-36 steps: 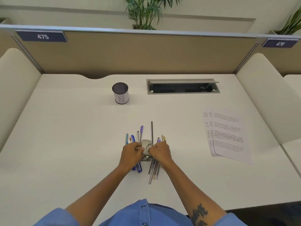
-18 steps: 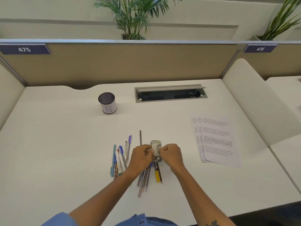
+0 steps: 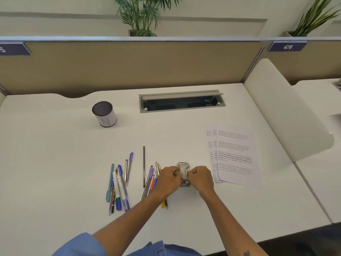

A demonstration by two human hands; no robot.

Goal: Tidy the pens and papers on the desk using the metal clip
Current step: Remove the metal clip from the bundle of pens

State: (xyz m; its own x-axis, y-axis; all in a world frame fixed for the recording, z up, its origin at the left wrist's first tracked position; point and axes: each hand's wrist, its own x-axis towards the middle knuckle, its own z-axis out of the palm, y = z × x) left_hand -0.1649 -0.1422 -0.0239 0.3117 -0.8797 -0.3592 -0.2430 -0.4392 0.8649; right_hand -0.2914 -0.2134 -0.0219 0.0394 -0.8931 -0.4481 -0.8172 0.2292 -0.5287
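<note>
Here both hands, left hand and right hand, pinch the metal clip between pens and papers.

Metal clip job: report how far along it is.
Done: nothing is tidied. In hand: both the left hand and right hand grip the metal clip between pens and papers. Left: pens lie scattered, cup holds none, fanned papers unclipped.
</note>
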